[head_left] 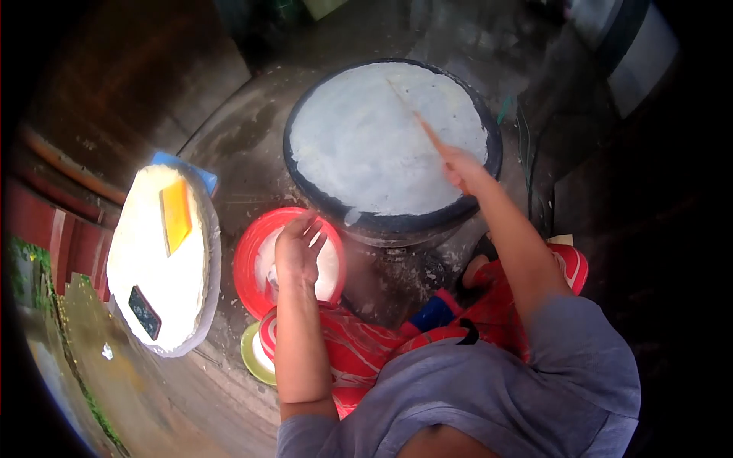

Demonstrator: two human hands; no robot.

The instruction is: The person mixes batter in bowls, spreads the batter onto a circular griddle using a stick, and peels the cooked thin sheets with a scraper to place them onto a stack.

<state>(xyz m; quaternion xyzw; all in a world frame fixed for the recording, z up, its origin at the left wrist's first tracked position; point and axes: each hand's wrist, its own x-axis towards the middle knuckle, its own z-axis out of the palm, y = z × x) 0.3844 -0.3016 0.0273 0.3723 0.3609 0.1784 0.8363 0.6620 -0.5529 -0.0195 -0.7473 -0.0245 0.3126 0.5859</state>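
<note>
Batter (382,145) covers the griddle (405,223) almost to its edges. Right hand (464,171), near the right edge, grips 1 stick (429,131); left hand (298,252) spreads over the bucket (243,263). Level, light strokes seem best.

A free gap separates griddle (405,224) and white stack (151,256), narrowed by the red bucket (245,256).

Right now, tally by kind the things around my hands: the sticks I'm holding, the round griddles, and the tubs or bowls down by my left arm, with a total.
Sticks: 1, the wooden stick in your right hand
Griddles: 1, the dark-rimmed griddle
Tubs or bowls: 2, the red tub and the yellow-green bowl
Total: 4
</note>
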